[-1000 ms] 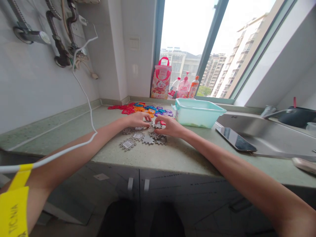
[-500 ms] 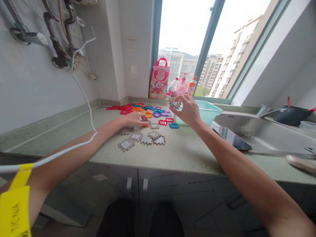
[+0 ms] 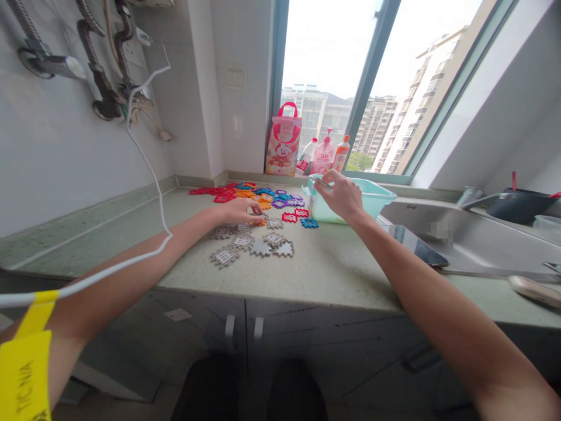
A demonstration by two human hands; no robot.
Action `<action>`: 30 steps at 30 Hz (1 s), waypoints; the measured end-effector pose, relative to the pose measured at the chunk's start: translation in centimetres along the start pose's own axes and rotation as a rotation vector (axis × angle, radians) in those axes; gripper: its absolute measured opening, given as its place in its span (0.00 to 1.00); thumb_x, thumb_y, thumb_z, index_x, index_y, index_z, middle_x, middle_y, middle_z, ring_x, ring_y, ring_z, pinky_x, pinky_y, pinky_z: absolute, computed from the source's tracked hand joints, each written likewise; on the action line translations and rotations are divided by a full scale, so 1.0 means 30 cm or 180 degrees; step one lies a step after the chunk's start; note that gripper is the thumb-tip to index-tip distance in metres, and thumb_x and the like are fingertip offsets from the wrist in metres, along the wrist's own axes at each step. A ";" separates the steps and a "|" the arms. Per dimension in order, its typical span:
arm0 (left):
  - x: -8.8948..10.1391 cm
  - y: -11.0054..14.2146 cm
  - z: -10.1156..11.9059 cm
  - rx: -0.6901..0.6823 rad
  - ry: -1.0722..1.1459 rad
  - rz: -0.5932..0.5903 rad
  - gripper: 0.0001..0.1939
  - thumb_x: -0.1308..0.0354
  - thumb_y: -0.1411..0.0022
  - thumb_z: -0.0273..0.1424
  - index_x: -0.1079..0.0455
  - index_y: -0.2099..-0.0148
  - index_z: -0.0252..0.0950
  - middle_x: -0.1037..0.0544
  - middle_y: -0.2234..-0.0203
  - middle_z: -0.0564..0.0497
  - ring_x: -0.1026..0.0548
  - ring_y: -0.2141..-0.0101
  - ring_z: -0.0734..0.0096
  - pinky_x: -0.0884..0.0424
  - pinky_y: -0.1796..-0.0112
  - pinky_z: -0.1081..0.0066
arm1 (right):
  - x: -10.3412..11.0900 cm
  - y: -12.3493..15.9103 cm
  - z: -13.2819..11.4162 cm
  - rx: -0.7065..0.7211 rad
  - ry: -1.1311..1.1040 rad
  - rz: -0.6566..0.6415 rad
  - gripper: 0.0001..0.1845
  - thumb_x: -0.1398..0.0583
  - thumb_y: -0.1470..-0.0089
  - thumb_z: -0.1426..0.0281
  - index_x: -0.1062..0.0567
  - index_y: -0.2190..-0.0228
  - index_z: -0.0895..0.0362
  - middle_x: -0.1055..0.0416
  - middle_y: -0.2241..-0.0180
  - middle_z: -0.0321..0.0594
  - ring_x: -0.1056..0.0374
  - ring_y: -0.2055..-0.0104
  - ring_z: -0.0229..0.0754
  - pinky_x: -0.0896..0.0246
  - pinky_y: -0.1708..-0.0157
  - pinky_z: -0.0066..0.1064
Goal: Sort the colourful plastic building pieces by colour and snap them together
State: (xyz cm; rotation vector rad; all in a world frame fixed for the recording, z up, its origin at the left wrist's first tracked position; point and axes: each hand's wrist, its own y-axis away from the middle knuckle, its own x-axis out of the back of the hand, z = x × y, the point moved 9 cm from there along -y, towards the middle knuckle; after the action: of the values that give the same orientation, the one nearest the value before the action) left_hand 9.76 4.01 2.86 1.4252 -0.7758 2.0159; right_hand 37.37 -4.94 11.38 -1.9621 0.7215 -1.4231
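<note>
My right hand (image 3: pixel 344 196) pinches a grey interlocking tile (image 3: pixel 322 183), seen nearly edge-on, above the near-left rim of a mint-green plastic basin (image 3: pixel 372 190). My left hand (image 3: pixel 240 211) rests low over the tiles on the counter, its fingers curled and closed; what lies between them is mostly hidden. Around and in front of it lie several grey tiles with window-like lattices (image 3: pixel 225 255). Two tiles with plain pale centres (image 3: pixel 261 248) lie among them. Next to the basin are red tiles (image 3: pixel 301 213) and a blue tile (image 3: pixel 309 223).
Behind my left hand spreads a heap of red (image 3: pixel 213 192), orange, blue and purple tiles (image 3: pixel 289 202). A pink bag (image 3: pixel 283 146) and bottles (image 3: pixel 323 155) stand by the window. A phone (image 3: pixel 414 245) lies at the sink's (image 3: pixel 473 245) edge. A white cable (image 3: pixel 153 175) hangs across the left side.
My right hand has turned and shifted slightly right and down, so the grey tile now shows edge-on at the basin's rim. My left hand has stayed in place.
</note>
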 end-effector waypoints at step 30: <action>0.005 0.004 -0.011 -0.0002 -0.0042 0.0015 0.33 0.40 0.39 0.60 0.20 0.46 0.40 0.18 0.53 0.48 0.23 0.59 0.61 0.29 0.55 0.69 | 0.175 -0.066 0.320 -0.0706 0.0874 0.0669 0.16 0.41 0.34 0.64 0.22 0.49 0.54 0.22 0.65 0.51 0.25 0.60 0.61 0.35 0.58 0.45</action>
State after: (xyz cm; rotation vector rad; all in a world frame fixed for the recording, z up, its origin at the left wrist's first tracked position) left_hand 9.43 4.19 2.89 1.4391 -0.7861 2.0116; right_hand 48.18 -5.94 13.83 -1.8020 1.2190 -1.5514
